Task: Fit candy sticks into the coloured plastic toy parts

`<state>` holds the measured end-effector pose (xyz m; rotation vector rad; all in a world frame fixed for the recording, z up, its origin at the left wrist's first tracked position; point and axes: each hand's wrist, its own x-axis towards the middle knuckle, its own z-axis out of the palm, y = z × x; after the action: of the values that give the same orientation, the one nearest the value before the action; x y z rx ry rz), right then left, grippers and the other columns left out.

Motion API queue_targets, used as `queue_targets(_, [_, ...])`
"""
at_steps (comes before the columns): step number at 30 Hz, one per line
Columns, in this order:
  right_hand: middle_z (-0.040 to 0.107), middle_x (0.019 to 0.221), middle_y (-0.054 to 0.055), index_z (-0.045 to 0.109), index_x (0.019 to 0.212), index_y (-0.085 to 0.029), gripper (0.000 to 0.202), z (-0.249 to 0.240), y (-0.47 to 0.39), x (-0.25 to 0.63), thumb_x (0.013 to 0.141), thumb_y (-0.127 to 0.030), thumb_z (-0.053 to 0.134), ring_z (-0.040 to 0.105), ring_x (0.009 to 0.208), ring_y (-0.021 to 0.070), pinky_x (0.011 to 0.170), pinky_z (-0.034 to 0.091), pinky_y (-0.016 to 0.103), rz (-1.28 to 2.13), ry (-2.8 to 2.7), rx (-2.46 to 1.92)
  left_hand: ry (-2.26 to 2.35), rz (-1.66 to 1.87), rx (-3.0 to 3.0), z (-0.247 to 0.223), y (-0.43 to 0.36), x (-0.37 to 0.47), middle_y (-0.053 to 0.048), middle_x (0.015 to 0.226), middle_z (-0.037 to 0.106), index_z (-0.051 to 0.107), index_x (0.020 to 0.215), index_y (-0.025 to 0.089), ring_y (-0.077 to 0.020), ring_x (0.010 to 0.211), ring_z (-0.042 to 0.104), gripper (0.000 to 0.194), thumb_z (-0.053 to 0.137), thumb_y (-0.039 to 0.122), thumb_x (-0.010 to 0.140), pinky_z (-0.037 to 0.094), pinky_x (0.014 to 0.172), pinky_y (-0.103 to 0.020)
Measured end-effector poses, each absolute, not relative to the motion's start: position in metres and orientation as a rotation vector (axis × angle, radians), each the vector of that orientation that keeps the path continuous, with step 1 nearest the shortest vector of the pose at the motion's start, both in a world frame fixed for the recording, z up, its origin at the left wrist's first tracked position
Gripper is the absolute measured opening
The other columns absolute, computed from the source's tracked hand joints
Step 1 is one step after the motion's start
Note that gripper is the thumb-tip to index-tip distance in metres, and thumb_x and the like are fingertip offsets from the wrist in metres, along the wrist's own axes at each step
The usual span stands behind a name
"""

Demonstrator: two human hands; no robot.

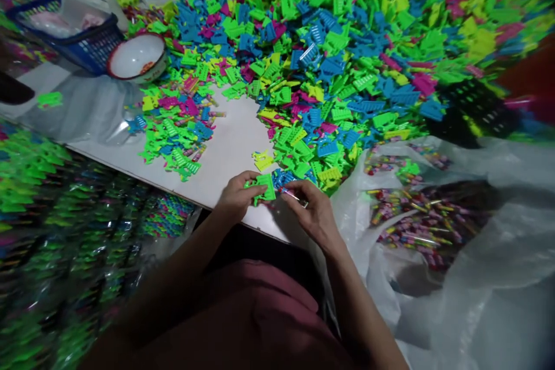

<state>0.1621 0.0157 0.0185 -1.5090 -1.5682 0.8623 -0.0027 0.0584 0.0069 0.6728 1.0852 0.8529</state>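
Near the front edge of the white table [234, 139], my left hand [237, 195] is closed on a bright green plastic piece [265, 188]. Just to the right, my right hand [313, 208] pinches a small tube [293, 195] with a reddish end, pointed toward the green piece. A small gap shows between the tube and the green piece. Blue pieces [288, 177] lie right behind my hands, and a yellow piece [262, 160] lies on the table beyond them.
A large heap of coloured plastic pieces [329, 63] covers the back and right. A smaller pile [173, 121], a bowl [137, 59] and a blue basket [82, 40] are at left. An open plastic bag [468, 156] at right holds many small tubes [416, 219].
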Motion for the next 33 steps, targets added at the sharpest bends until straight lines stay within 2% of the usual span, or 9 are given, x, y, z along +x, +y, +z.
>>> queue_targets(6, [0.063,0.079,0.003,0.061,0.089,-0.018,0.012,0.025,0.006,0.172,0.086,-0.03,0.059,0.055,0.064,0.0136,0.059,0.045,0.026,0.583,-1.679,-1.567,1.185,0.935,0.878,0.005,0.05,0.021,0.004,0.063,0.059,0.058,0.081,0.015,-0.0098,0.052,0.055,0.031,0.072,0.029,0.056,0.045,0.05,-0.022])
queue_targets(12, [0.061,0.081,0.004,0.059,0.092,-0.019,0.009,0.025,0.002,0.164,0.09,-0.025,0.053,0.058,0.07,0.0155,0.062,0.047,0.027,0.339,-1.822,-1.589,1.389,0.947,1.233,0.008,0.049,0.029,0.004,0.066,0.061,0.058,0.075,0.019,-0.0122,0.064,0.058,0.015,0.065,0.018,0.062,0.047,0.061,-0.023])
queue_targets(16, [0.061,0.083,0.007,0.058,0.094,-0.018,0.012,0.022,0.001,0.154,0.093,-0.024,0.047,0.058,0.075,0.0189,0.064,0.047,0.03,0.12,-1.925,-1.65,1.421,0.988,1.478,0.011,0.044,0.027,0.002,0.07,0.063,0.055,0.075,0.02,-0.0126,0.067,0.058,0.01,0.062,0.018,0.068,0.046,0.065,-0.024])
queue_targets(24, [0.059,0.092,0.008,0.054,0.105,-0.021,0.015,0.01,-0.012,0.155,0.092,-0.019,0.047,0.056,0.082,0.0198,0.068,0.048,0.031,-0.073,-1.865,-1.599,1.254,0.935,1.635,0.014,0.043,0.021,0.004,0.062,0.057,0.054,0.078,0.019,-0.0097,0.054,0.051,0.006,0.058,0.021,0.074,0.04,0.053,-0.021])
queue_targets(27, [0.057,0.096,0.009,0.055,0.106,-0.021,0.018,0.007,-0.015,0.163,0.092,-0.017,0.046,0.055,0.087,0.0208,0.071,0.048,0.033,-0.047,-1.872,-1.597,1.159,0.871,1.62,0.022,0.038,0.024,0.004,0.061,0.056,0.055,0.078,0.018,-0.0091,0.052,0.049,0.007,0.058,0.021,0.073,0.039,0.051,-0.02])
queue_targets(30, [0.056,0.096,0.009,0.057,0.101,-0.021,0.015,0.004,-0.014,0.17,0.091,-0.02,0.045,0.055,0.087,0.0211,0.07,0.049,0.033,0.163,-1.906,-1.552,0.996,0.768,1.598,0.033,0.028,0.03,0.003,0.064,0.059,0.057,0.077,0.018,-0.0095,0.054,0.051,0.007,0.059,0.02,0.07,0.04,0.052,-0.021])
queue_targets(33, [0.055,0.097,0.009,0.056,0.101,-0.02,0.016,0.005,-0.013,0.174,0.089,-0.02,0.045,0.056,0.088,0.0209,0.071,0.05,0.034,0.347,-1.892,-1.452,1.031,0.8,1.444,0.036,0.026,0.031,0.003,0.063,0.058,0.059,0.078,0.018,-0.0096,0.054,0.051,0.01,0.06,0.021,0.069,0.041,0.053,-0.021])
